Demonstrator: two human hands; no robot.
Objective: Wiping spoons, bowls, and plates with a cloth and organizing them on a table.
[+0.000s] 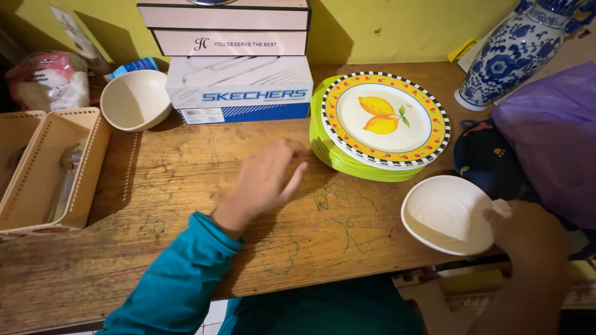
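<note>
On the worn wooden table (186, 186), right hand (528, 232) gripped the near-right rim of a white bowl (444, 214), thumb over the edge, bowl sitting upright at the table's front right edge. Left hand (267, 180) was released, fingers loosely spread, palm down, hovering over bare wood with nothing in it; fingertips pointed toward the plate stack (379, 124), which lay just to its right and slightly farther back. Top plate had a yellow rim and lemon picture, green plates under it. Left hand was clearly the nearer one to the stack; bowl lay between stack and right hand, just in front of the stack but apart from it. Second white bowl (133, 99) stood back left, beside the shoe boxes (239, 62). Beige basket (43, 167) at far left, blue-white vase (518, 49) back right, purple bag (552, 133) right.
</note>
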